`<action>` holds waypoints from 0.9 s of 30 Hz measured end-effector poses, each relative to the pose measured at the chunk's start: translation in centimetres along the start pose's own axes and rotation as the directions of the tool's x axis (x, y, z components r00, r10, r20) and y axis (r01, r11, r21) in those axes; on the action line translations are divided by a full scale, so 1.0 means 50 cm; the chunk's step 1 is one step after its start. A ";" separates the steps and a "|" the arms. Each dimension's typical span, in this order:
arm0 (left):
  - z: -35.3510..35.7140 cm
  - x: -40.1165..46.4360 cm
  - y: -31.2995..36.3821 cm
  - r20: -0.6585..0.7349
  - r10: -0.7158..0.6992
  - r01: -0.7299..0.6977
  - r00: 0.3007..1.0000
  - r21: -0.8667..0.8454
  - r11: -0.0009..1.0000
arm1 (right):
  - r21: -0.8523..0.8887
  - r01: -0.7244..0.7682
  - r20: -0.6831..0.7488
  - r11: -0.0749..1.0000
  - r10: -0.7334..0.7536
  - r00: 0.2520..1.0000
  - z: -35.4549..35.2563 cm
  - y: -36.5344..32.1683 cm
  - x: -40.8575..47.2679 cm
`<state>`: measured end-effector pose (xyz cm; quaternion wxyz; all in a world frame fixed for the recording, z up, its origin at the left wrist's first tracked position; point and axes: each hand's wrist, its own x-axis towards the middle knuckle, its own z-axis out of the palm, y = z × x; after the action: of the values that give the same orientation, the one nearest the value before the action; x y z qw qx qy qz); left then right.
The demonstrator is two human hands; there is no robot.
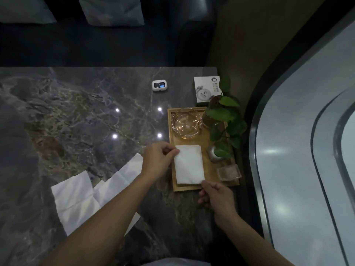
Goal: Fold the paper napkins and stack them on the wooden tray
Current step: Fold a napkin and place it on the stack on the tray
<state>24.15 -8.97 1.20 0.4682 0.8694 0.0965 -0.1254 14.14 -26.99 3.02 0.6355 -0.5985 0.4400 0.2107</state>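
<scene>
A folded white paper napkin point(188, 164) lies flat on the near left part of the wooden tray point(208, 168). My left hand point(158, 160) pinches its far left corner. My right hand point(216, 194) touches its near right corner with thumb and fingertips at the tray's front rim. Unfolded white napkins point(76, 200) lie spread on the dark marble table point(76, 116) to the left, partly hidden under my left forearm.
The tray also holds a glass ashtray point(186, 124), a green potted plant point(223, 120), a small metal object point(212, 153) and a small glass dish point(228, 171). A white box point(203, 89) and a small white device point(159, 85) sit behind. A curved window lies right.
</scene>
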 end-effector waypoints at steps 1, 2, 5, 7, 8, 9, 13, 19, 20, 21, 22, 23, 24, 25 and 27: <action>0.002 0.008 0.001 0.004 0.013 -0.013 1.000 0.024 1.000 | 0.010 -0.014 -0.005 1.000 0.014 1.000 0.001 0.000 0.003; 0.006 0.016 0.002 0.010 0.022 -0.022 1.000 0.047 0.999 | 0.015 -0.026 -0.013 1.000 0.026 1.000 0.002 -0.001 0.008; 0.015 0.030 0.002 0.012 0.034 -0.035 0.999 0.092 0.995 | 0.038 -0.045 -0.035 0.998 0.047 0.998 0.006 0.000 0.020; 0.021 0.036 0.001 0.008 0.043 -0.044 0.999 0.110 0.993 | 0.047 -0.053 -0.053 0.998 0.055 0.997 0.010 0.002 0.028; 0.024 0.038 -0.001 0.007 0.047 -0.047 0.999 0.115 0.992 | 0.050 -0.058 -0.060 0.997 0.061 0.996 0.011 0.002 0.032; 0.026 0.039 -0.002 0.005 0.051 -0.051 0.999 0.117 0.992 | 0.057 -0.063 -0.067 0.996 0.067 0.996 0.012 0.002 0.036; 0.032 0.046 -0.006 0.005 0.064 -0.064 0.998 0.139 0.988 | 0.076 -0.070 -0.089 0.995 0.077 0.993 0.014 0.003 0.046; 0.032 0.051 -0.008 -0.014 0.077 -0.073 0.997 0.195 0.978 | 0.073 -0.064 -0.096 0.995 0.071 0.993 0.016 0.003 0.050; 0.032 0.051 -0.008 -0.015 0.075 -0.070 0.997 0.194 0.978 | 0.070 -0.064 -0.094 0.996 0.070 0.993 0.015 0.003 0.050; 0.032 0.049 -0.009 -0.015 0.072 -0.068 0.997 0.190 0.979 | 0.066 -0.065 -0.093 0.996 0.071 0.993 0.015 0.004 0.050; 0.032 0.048 -0.009 -0.019 0.071 -0.066 0.997 0.184 0.981 | 0.060 -0.066 -0.095 0.996 0.071 0.993 0.015 0.005 0.050; 0.031 0.046 -0.009 -0.023 0.068 -0.063 0.997 0.178 0.982 | 0.055 -0.066 -0.098 0.996 0.072 0.993 0.015 0.006 0.049; 0.029 0.045 -0.010 -0.029 0.064 -0.058 0.997 0.172 0.983 | 0.050 -0.065 -0.102 0.997 0.070 0.992 0.014 0.007 0.048; 0.028 0.043 -0.011 -0.035 0.060 -0.053 0.998 0.166 0.985 | 0.044 -0.064 -0.106 0.997 0.068 0.992 0.013 0.008 0.048; 0.021 0.037 -0.011 -0.043 0.050 -0.042 0.998 0.159 0.986 | 0.032 -0.051 -0.109 0.998 0.055 0.993 0.012 0.009 0.043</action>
<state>25.60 -9.48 -0.36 0.3981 0.9085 0.0770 -0.1013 15.11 -26.90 0.95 0.6132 -0.5879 0.4931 0.1878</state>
